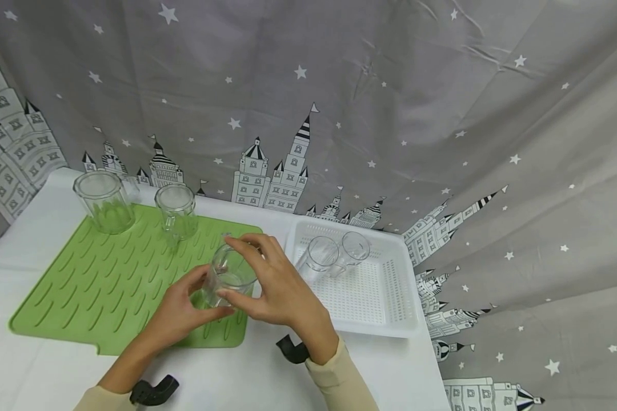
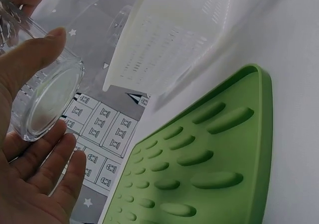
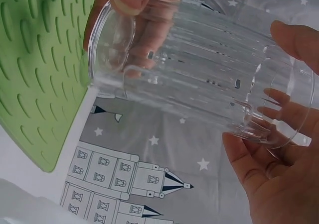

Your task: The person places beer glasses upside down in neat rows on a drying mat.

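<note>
Over the right part of the green mat (image 1: 118,274), both hands hold one clear, ribbed glass mug (image 1: 231,274). My left hand (image 1: 182,302) grips it around the base end, the thumb on one side and fingers on the other. At the rim end, my right hand (image 1: 272,279) holds it between thumb and fingers. The right wrist view has the glass mug (image 3: 189,74) lying tilted across, its rim toward my right hand (image 3: 284,179). Its thick round base faces the camera in the left wrist view, beside the left thumb (image 2: 37,52).
A large glass mug (image 1: 105,205) and a smaller one (image 1: 177,214) stand on the mat's far side. The white perforated basket (image 1: 391,325) to the right holds two clear glass mugs (image 1: 323,254). Behind the white-covered table (image 1: 267,371) hangs a grey castle-print curtain (image 1: 391,114).
</note>
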Demonstrator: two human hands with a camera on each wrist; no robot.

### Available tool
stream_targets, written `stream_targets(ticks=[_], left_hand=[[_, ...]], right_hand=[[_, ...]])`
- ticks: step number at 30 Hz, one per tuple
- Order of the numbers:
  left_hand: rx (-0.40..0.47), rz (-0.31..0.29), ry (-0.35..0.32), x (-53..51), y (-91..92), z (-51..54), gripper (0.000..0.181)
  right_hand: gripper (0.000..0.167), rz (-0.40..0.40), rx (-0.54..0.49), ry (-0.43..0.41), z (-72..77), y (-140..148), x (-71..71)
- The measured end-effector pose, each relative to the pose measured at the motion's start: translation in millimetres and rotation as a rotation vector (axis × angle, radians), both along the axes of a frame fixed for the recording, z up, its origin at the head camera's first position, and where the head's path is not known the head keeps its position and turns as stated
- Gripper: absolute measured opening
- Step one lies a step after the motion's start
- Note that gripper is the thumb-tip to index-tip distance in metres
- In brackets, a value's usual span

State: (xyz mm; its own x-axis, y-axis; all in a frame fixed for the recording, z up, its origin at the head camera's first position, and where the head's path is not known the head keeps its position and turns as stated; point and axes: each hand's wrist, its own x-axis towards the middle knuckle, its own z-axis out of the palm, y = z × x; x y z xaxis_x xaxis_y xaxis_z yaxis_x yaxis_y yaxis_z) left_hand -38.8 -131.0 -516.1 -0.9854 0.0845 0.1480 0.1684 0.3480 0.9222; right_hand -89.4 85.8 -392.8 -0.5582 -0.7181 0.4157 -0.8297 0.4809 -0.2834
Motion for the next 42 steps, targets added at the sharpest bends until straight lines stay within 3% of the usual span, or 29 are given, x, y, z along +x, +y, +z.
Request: stream_targets(ticks=[6,18,32,42], left_hand=[[-0.032,0.026,0.004,1.2,-3.9,-0.1,0.086],[-0.008,0.078,0.035,6.9,-11.6,-1.9,0.095],[0.108,0.063,0.119,5.5,-18.3,1.2,0.093],[0.207,0.035,0.138,5.6,-22.8,4.6,0.091]], right_hand=[[0.087,0.005,-0.004,-0.017,0.7,2.2,-0.5],[0.087,-0.025,-0.008,-0.077,-4.6,12.2,2.1],[0.088,-0.110,-0.026,-0.265,-18.8,31.7,1.7],[0.087,-0.139,-0.039,-0.419,-29.8,36.9,2.8]])
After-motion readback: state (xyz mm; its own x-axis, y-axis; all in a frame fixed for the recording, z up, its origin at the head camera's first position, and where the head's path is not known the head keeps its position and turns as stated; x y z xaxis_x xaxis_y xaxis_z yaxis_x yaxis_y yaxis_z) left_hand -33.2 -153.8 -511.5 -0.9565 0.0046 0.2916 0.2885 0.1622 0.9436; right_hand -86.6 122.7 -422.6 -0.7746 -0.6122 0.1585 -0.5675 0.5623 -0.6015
